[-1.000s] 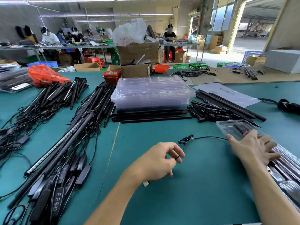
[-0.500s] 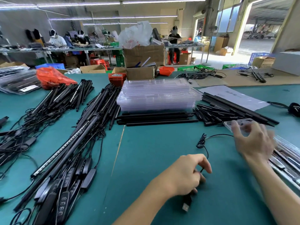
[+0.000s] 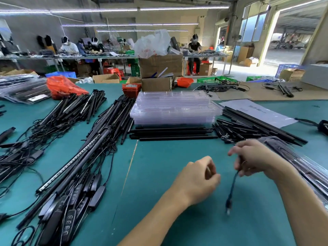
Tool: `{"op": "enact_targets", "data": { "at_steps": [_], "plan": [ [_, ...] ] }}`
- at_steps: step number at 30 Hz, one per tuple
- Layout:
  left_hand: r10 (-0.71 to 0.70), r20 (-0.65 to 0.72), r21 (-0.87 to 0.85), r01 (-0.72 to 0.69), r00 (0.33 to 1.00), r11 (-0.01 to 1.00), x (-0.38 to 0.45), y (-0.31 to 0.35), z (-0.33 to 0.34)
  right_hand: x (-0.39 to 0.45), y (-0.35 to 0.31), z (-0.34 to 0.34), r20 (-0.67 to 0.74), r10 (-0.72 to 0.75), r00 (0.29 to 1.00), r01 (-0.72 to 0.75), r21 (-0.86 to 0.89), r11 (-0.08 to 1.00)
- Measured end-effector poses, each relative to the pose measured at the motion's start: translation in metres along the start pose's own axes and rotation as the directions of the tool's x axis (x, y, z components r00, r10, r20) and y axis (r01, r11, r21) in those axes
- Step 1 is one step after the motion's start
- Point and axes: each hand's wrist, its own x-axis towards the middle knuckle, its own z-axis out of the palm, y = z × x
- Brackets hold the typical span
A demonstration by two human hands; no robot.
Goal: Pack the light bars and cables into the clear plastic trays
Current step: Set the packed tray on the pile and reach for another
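Holding the black cable (image 3: 232,185) up now, off the table where it lay a moment ago, the right hand (image 3: 255,157) pinches it above its dangling plug, with the left hand (image 3: 198,180) curled empty beside, ready for coiling.

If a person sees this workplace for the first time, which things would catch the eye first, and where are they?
Probably the right hand, near the front right, which holds up a black cable whose plug dangles over the green table. The left hand is beside it, fingers curled. Behind them a stack of clear plastic trays stands mid-table, and a big tangle of black light bars with cables fills the left side.
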Motion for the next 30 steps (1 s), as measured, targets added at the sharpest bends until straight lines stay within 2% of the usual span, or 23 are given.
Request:
{"op": "enact_targets", "data": {
  "at_steps": [2,4,6,8,11,12,14,17,19,21,22,25,30],
  "plan": [
    [-0.028,-0.083,0.015,0.029,0.996,0.999,-0.001,-0.012,-0.014,0.005,0.003,-0.024,-0.219,-0.048,0.975,0.002,-0.209,0.978],
    [-0.089,-0.165,-0.044,0.083,0.982,0.996,-0.001,-0.027,-0.028,0.008,0.005,-0.048,-0.404,-0.094,0.910,-0.069,-0.372,0.926],
    [-0.160,-0.253,-0.103,0.138,0.954,0.985,-0.003,-0.044,-0.041,0.008,0.005,-0.067,-0.520,-0.067,0.851,-0.156,-0.374,0.914],
    [-0.231,-0.337,-0.159,0.186,0.913,0.970,-0.005,-0.058,-0.052,0.011,0.005,-0.077,-0.580,-0.031,0.814,-0.233,-0.375,0.897],
    [-0.345,-0.400,-0.328,0.219,0.849,0.919,-0.010,-0.073,-0.060,0.021,0.014,-0.075,-0.598,0.083,0.797,-0.404,-0.425,0.810],
    [-0.374,-0.408,-0.383,0.216,0.833,0.898,-0.011,-0.076,-0.061,0.023,0.017,-0.069,-0.589,0.140,0.796,-0.431,-0.390,0.814],
    [-0.394,-0.424,-0.433,0.199,0.815,0.879,-0.013,-0.078,-0.061,0.025,0.021,-0.048,-0.584,0.160,0.796,-0.381,-0.279,0.882],
    [-0.367,-0.422,-0.388,0.200,0.829,0.900,-0.014,-0.078,-0.057,0.021,0.024,0.000,-0.646,-0.044,0.762,-0.074,-0.155,0.985],
    [-0.344,-0.408,-0.340,0.209,0.845,0.917,-0.014,-0.078,-0.055,0.017,0.021,0.036,-0.686,-0.187,0.703,0.094,-0.171,0.981],
    [-0.328,-0.403,-0.321,0.204,0.854,0.925,-0.015,-0.080,-0.055,0.017,0.020,0.060,-0.706,-0.280,0.650,0.116,-0.273,0.955],
    [-0.325,-0.403,-0.318,0.202,0.856,0.926,-0.016,-0.081,-0.056,0.021,0.021,0.065,-0.700,-0.303,0.647,0.097,-0.318,0.943],
    [-0.329,-0.397,-0.311,0.212,0.857,0.927,-0.015,-0.082,-0.057,0.029,0.031,0.060,-0.653,-0.274,0.706,0.035,-0.355,0.934],
    [-0.326,-0.381,-0.281,0.227,0.865,0.932,-0.013,-0.081,-0.054,0.032,0.052,0.036,-0.613,-0.057,0.788,-0.124,-0.249,0.961]
  ]
}}
